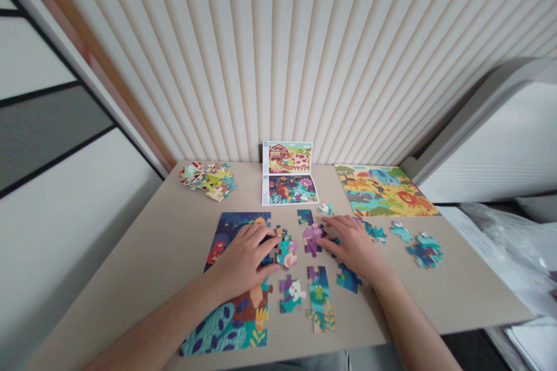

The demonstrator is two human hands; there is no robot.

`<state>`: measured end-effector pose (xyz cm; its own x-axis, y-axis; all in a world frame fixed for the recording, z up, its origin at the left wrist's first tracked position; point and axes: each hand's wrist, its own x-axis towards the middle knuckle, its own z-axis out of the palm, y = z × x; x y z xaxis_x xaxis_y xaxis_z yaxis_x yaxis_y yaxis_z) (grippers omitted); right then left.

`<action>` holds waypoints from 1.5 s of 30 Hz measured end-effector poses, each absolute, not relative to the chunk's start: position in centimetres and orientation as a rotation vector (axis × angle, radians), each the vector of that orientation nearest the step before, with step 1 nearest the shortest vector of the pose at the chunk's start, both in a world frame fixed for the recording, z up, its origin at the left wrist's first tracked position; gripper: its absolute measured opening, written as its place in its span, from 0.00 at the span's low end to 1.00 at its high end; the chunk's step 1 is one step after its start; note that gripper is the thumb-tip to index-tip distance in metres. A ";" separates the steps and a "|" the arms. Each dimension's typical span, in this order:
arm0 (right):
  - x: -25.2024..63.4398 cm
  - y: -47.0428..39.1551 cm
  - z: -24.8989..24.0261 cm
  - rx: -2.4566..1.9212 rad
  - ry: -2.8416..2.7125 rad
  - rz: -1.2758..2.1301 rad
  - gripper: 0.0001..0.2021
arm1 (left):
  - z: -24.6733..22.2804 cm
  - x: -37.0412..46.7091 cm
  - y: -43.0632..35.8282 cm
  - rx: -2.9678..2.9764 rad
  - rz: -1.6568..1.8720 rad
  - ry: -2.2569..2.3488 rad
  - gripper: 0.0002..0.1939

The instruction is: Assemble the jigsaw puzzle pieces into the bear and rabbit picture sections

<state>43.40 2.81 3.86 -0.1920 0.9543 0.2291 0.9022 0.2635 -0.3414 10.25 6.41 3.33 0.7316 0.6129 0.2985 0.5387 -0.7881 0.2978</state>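
Note:
My left hand (248, 255) lies over the joined dark puzzle section (226, 327), its fingers apart and reaching to a small teal and pink cluster (286, 252) at the section's right edge. My right hand (348, 240) has spread fingers, with fingertips beside a purple piece (312, 237); it partly covers blue pieces beneath. Below the hands are a teal piece with a white figure (292, 294) and a joined strip with a frog and yellow leaves (321, 301). A dark blue piece (348, 278) sits under my right wrist. Neither hand visibly grips a piece.
A picture card (290, 174) leans against the ribbed panel. A mixed pile of pieces (211, 178) is at the back left. At the right are a finished yellow animal puzzle (385, 190) and a small blue pile (426, 251). The table (143, 255) ends near my body.

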 end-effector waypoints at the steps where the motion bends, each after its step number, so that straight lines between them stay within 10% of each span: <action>1: 43.0 2.7 3.8 -1.705 -2.163 0.168 0.24 | 3.3 10.3 6.4 2.742 0.564 0.924 0.27; 45: 43.8 3.0 3.0 -1.535 -2.142 0.350 0.26 | 3.6 9.8 6.3 2.779 0.594 0.928 0.24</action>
